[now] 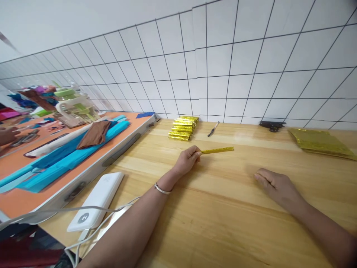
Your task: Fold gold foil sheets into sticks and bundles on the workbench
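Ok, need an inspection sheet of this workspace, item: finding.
Surface: light wooden table.
Job's things: gold strip; gold rolls in a row; gold sheets at far right.
Clutter: pen, black object by the wall; white power bank.
Hands: left hand pinches the strip's end; right hand curled, no object visible in it.
Cables: white cable across the power bank.
Surroundings: gridded white wall; orange surface with turquoise cloth; another person's hand.

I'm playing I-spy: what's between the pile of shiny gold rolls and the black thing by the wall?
A pen, lying on the wooden table nearer the gold rolls than the black thing. The head view shows it.
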The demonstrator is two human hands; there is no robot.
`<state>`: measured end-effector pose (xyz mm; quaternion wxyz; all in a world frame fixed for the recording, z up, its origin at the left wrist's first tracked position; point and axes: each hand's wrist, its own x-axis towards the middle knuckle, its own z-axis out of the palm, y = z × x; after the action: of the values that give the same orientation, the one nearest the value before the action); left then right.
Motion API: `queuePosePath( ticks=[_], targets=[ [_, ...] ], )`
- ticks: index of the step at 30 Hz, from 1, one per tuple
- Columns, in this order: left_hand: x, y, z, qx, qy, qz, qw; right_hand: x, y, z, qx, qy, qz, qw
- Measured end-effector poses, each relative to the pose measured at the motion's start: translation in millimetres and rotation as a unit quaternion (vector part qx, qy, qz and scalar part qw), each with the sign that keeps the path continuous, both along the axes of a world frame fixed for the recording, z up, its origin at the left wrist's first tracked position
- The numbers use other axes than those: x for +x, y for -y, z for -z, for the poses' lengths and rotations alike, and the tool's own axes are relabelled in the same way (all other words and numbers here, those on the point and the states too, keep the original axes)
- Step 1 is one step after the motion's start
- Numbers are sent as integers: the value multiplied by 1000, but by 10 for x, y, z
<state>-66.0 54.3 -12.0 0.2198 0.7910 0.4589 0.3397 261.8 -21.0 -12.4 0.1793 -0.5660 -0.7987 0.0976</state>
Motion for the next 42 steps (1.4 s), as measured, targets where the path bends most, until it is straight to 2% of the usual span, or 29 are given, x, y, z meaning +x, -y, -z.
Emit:
queuePosePath(
  ticks=[3,7,9,12,14,16,23,30,34,42],
  targets=[
    [24,-12,36,12,-27,-6,1000,14,-19,-16,76,2,38,996],
    [237,143,36,42,-84,21,995,-161,48,-94,248,31,-12,968],
    [374,275,-5,64,-121,51,989,-303,118,-120,276,81,-32,957],
    [557,482,-103,163,-251,152,942,-490,219,-103,257,144,-76,953],
    [641,585,-154,198,-270,199,921,-557,259,-65,221,157,-106,957],
    [692,644,-167,212,-266,225,913,-573,275,-30,192,148,-130,961],
    [722,646,-60,172,-244,236,925,-523,276,-38,177,73,-160,968],
    [710,615,-46,159,-235,217,934,-550,283,-68,146,103,-138,974],
    [713,613,-45,164,-240,217,932,-534,284,-73,131,95,-151,975],
    [672,582,-20,166,-239,209,933,-515,269,-46,132,114,-135,975]
  ],
)
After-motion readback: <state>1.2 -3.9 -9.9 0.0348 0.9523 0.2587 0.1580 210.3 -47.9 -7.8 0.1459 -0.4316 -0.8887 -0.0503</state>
